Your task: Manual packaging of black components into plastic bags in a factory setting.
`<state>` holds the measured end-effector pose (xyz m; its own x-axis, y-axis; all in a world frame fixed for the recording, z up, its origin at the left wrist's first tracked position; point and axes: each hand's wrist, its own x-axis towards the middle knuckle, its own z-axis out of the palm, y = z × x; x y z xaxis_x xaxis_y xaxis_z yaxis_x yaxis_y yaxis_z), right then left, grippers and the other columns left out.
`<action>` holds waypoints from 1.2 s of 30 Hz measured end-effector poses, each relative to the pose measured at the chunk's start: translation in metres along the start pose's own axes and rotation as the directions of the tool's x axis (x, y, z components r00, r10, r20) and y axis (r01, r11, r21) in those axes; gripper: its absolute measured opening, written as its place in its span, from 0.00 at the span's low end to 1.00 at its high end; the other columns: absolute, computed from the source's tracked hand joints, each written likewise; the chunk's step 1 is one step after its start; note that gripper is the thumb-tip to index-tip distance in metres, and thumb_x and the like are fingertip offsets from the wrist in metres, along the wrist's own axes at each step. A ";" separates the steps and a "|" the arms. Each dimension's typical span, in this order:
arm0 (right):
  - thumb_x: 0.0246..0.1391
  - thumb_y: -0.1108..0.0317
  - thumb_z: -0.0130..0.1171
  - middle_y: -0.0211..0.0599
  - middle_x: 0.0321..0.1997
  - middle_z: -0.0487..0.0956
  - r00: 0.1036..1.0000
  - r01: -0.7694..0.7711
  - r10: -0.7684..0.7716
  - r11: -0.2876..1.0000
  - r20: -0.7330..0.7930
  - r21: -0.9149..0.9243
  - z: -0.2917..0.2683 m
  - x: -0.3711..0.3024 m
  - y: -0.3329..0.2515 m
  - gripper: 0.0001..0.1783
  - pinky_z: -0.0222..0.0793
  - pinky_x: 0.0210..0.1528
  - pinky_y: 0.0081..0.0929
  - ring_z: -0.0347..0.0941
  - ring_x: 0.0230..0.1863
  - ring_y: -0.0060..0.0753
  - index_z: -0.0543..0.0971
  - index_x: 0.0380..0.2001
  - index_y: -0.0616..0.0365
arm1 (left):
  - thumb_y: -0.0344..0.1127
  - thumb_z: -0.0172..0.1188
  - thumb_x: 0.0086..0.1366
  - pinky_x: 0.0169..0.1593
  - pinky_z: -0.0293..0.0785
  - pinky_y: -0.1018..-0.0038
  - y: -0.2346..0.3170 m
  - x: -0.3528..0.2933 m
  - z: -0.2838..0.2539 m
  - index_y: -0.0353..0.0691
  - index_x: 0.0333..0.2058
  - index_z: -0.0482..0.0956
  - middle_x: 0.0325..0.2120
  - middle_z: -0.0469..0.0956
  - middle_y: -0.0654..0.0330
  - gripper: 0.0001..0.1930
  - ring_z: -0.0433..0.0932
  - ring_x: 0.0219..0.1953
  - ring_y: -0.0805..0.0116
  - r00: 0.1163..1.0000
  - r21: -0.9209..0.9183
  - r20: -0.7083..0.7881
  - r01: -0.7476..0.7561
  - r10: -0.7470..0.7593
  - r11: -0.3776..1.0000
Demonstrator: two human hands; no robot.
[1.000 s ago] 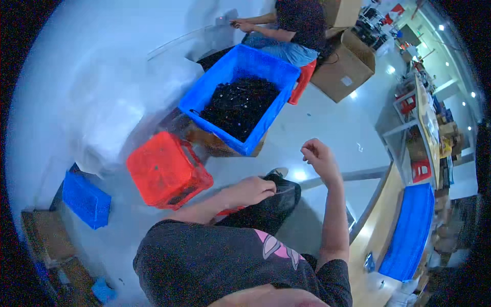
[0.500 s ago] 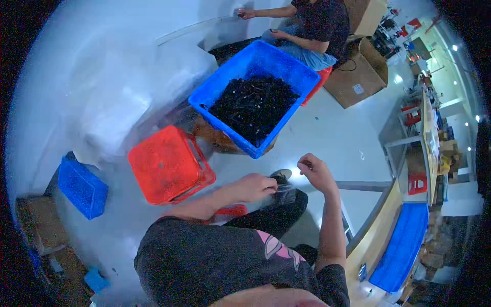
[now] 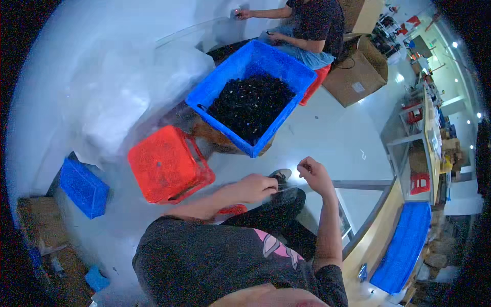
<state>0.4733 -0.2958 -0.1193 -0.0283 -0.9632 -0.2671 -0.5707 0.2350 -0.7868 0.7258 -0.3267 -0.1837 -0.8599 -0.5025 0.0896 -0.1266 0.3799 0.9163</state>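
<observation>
My left hand (image 3: 260, 188) is closed in front of my body. From its fingertips a thin, clear strand or strip of film (image 3: 287, 187) runs a short way right; its exact kind is too faint to tell. Slightly higher and to the right, my right hand (image 3: 314, 174) is raised with thumb and fingers pinched together. Whatever it may hold is too small to make out. The hands are apart, above my dark-trousered leg. Beyond them stands a large blue bin (image 3: 235, 138) with a heap of small black parts (image 3: 250, 105) in it.
A red stool (image 3: 163, 163) stands left of the bin, near a large translucent plastic bag (image 3: 115, 102). A smaller blue bin (image 3: 84, 189) lies far left. Another person (image 3: 317, 25) sits behind the big bin beside cardboard boxes (image 3: 353, 71). At right, a table bears a blue tray (image 3: 401, 248).
My hands keep nearly the same pose; the right one sits slightly lower in the picture. The view has shifted a little, and the seated person's arms have moved slightly.
</observation>
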 end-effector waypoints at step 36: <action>0.62 0.66 0.57 0.32 0.32 0.79 0.948 0.013 0.106 0.930 -0.300 0.368 -0.020 -0.024 0.064 0.09 0.71 0.36 0.22 0.75 0.34 0.22 0.76 0.38 0.62 | 0.30 0.49 0.72 0.30 0.78 0.78 -0.053 0.087 -0.086 0.35 0.58 0.72 0.43 0.82 0.51 0.18 0.83 0.29 0.67 0.761 -0.633 -0.467 0.068 -0.451 0.771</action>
<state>0.4210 -0.2607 -0.1517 -0.3338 -0.9272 -0.1697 -0.2288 0.2543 -0.9397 0.6999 -0.4574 -0.1907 -0.3659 -0.9163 -0.1625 0.1567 -0.2328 0.9598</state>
